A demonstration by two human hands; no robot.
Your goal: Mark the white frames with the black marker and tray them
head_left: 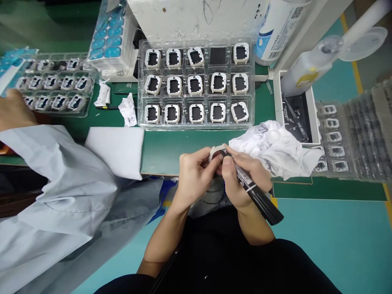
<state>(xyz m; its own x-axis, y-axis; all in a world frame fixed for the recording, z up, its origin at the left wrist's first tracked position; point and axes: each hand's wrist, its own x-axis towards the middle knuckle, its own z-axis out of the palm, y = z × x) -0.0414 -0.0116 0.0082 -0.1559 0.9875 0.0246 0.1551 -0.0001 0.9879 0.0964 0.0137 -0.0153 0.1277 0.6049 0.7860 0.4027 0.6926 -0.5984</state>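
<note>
Between the fingers of my left hand (196, 173) is a small pale watch case frame (218, 150), held just past the front edge of the bench. My right hand (245, 175) grips a black marker pen (259, 198), its tip end pointing into the frame. The fingers partly hide the frame, and the exact contact of the tip cannot be made out. Beyond my hands lies a clear plastic tray (196, 125) with rows of similar white frames; one pocket in its back row (218, 56) holds no frame.
A crumpled white cloth (272, 149) lies right of my hands, a white foam sheet (114, 151) left. Behind the cloth stands a white box (311, 110) with tools and a bottle (306, 71). A co-worker's sleeve (61, 163) reaches in from the left near another filled tray (55, 83).
</note>
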